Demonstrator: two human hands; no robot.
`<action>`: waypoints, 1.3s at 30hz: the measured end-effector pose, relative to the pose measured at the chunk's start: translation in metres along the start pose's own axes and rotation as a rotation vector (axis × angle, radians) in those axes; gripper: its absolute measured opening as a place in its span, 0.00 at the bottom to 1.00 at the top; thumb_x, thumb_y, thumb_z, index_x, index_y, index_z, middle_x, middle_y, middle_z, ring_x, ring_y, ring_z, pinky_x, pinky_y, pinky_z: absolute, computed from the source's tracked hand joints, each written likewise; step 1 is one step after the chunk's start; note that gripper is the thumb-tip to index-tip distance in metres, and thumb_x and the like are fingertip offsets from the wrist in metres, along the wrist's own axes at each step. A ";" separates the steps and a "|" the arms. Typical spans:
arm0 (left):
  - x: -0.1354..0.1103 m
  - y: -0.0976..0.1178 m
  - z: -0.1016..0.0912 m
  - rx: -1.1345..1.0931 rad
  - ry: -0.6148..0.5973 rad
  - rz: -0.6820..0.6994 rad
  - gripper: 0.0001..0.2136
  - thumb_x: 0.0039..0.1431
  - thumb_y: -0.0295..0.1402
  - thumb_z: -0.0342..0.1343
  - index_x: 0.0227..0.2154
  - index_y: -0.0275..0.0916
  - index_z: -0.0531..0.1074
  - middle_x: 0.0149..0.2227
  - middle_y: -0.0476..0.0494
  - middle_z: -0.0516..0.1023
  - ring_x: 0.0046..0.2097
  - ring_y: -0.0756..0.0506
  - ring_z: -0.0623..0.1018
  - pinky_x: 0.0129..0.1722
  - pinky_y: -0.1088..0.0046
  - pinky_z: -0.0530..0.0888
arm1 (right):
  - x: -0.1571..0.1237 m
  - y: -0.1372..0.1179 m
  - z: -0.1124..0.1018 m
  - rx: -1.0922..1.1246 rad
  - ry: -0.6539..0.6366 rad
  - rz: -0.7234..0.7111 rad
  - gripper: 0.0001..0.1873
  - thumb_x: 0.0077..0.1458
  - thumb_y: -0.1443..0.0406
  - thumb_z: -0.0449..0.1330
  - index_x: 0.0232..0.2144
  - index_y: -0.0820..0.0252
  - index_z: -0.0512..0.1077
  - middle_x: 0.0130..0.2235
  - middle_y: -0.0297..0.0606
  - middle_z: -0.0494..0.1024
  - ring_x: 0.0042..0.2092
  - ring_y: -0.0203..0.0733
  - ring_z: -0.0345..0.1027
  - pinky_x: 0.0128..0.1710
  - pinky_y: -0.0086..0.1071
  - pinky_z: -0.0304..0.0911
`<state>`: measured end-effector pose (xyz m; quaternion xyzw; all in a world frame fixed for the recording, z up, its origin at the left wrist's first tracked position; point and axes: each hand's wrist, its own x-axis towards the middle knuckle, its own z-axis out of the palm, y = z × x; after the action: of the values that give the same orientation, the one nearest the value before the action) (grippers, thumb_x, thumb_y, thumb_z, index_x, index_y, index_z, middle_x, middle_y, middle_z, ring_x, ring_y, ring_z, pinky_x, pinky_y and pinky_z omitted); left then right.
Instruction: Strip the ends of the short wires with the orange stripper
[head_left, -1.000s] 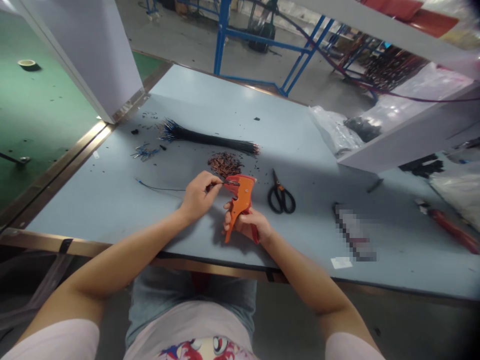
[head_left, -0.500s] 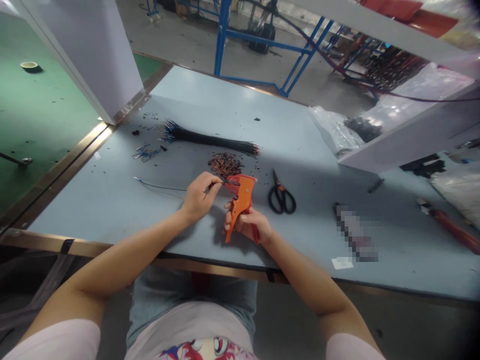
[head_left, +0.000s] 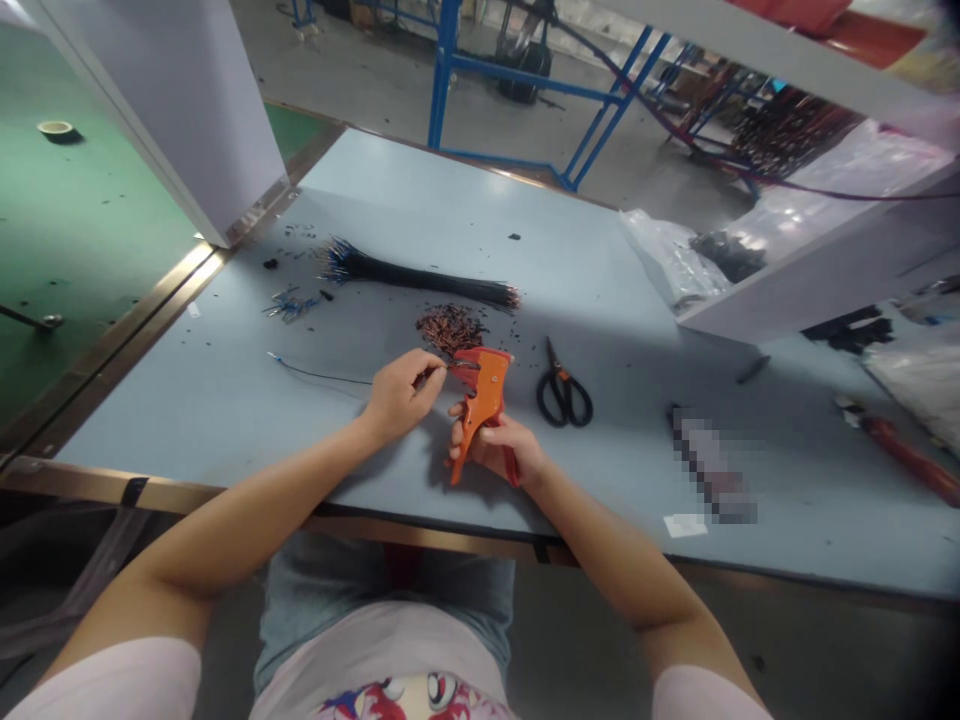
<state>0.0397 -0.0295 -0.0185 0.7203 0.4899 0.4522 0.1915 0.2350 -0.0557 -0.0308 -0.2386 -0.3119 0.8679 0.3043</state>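
- Gripping a thin black wire point(head_left: 322, 376) in a tight pinch, the left hand point(head_left: 397, 398) holds it close to its end, and that end reaches the upper part of an orange wire stripper point(head_left: 484, 400); whether it sits inside the stripper's jaws is too small to tell.
- The wire looks light, limp and easily bent, so it probably handles best when held close to its end, where it stays steady.
- The stripper looks like a light plastic hand tool, rigid and a little bulky, and its handles look like the natural place to take hold.
- The right hand point(head_left: 495, 450) has a firm, clenched grip around those handles, with the fingers curled about the tool and none of it released.
- Both hands are just above the pale blue table point(head_left: 187, 400), near its front edge, and the stripper is tilted with its head pointing away from the person.
- Just beyond the hands lies a heap of small copper-coloured wire pieces point(head_left: 450, 330), and farther on a long bundle of black wires point(head_left: 416, 280).
- To the right of the stripper lie black-handled scissors point(head_left: 564, 395), apart from both hands.
- Small blue-tipped wire pieces point(head_left: 289, 305) lie well to the left.
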 end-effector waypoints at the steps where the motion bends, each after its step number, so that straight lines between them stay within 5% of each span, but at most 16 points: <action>1: 0.000 -0.001 0.001 0.001 -0.030 -0.009 0.08 0.62 0.33 0.48 0.32 0.38 0.71 0.31 0.48 0.74 0.33 0.50 0.71 0.34 0.74 0.66 | 0.000 0.000 0.000 0.001 0.001 0.001 0.24 0.44 0.63 0.65 0.46 0.62 0.67 0.34 0.38 0.77 0.35 0.44 0.74 0.38 0.43 0.70; 6: -0.001 -0.005 0.004 -0.039 -0.090 -0.013 0.08 0.62 0.32 0.48 0.35 0.39 0.72 0.30 0.49 0.75 0.32 0.50 0.72 0.33 0.74 0.67 | 0.000 0.000 0.000 0.000 0.004 -0.007 0.24 0.45 0.64 0.64 0.46 0.62 0.67 0.35 0.38 0.77 0.35 0.44 0.73 0.39 0.44 0.69; 18: 0.006 -0.002 -0.006 0.052 0.242 0.166 0.04 0.57 0.29 0.55 0.32 0.40 0.75 0.30 0.48 0.78 0.35 0.48 0.74 0.39 0.69 0.70 | 0.001 0.001 -0.002 -0.012 -0.039 -0.006 0.24 0.47 0.63 0.64 0.47 0.63 0.66 0.35 0.39 0.76 0.36 0.43 0.74 0.38 0.42 0.70; 24: 0.005 -0.002 -0.005 0.088 0.242 0.253 0.04 0.56 0.27 0.56 0.31 0.40 0.75 0.29 0.48 0.78 0.34 0.47 0.72 0.38 0.68 0.70 | 0.000 0.001 -0.002 -0.017 -0.042 -0.021 0.24 0.47 0.63 0.64 0.47 0.64 0.66 0.35 0.40 0.77 0.36 0.44 0.74 0.37 0.41 0.70; 39: 0.006 -0.006 -0.005 0.119 0.201 0.182 0.05 0.55 0.28 0.56 0.31 0.39 0.77 0.29 0.47 0.80 0.35 0.46 0.73 0.38 0.68 0.70 | 0.000 0.001 -0.003 -0.035 -0.075 -0.009 0.25 0.47 0.63 0.64 0.47 0.63 0.66 0.35 0.38 0.76 0.36 0.43 0.73 0.38 0.41 0.69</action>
<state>0.0332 -0.0225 -0.0172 0.7228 0.4653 0.5078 0.0568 0.2359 -0.0552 -0.0338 -0.2097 -0.3391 0.8694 0.2920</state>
